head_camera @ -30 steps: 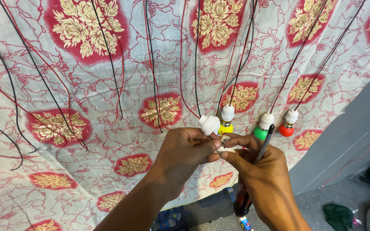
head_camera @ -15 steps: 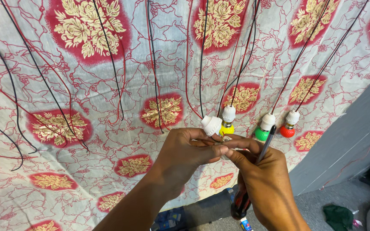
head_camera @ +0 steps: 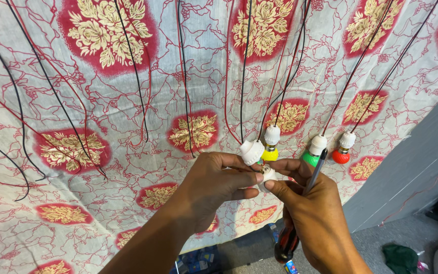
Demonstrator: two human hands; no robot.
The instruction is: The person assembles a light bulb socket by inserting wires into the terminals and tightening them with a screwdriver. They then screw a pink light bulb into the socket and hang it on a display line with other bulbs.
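While the left hand (head_camera: pixel 214 185) fingers pinch a white lamp holder (head_camera: pixel 266 175) at centre, the right hand (head_camera: pixel 313 215) steadies it, gripping a screwdriver (head_camera: pixel 300 210). A white cap (head_camera: pixel 252 151) hangs just above; yellow bulb (head_camera: pixel 269 153), green bulb (head_camera: pixel 310 158), red bulb (head_camera: pixel 340 156) dangle right against the far floral cloth (head_camera: pixel 102 91). Wiring seems underway; tightening likely needs the screwdriver tip.

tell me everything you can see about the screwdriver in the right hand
The screwdriver has a dark metal shaft and a dark red, glossy handle that looks like plastic. It stands nearly upright, tilted a little, tip up near the green bulb and handle down below the palm. The right hand tucks it against the palm under the curled fingers, while that hand's thumb and forefinger pinch a small white socket. The tip touches nothing that can be made out. Much of the middle is hidden by the hand.
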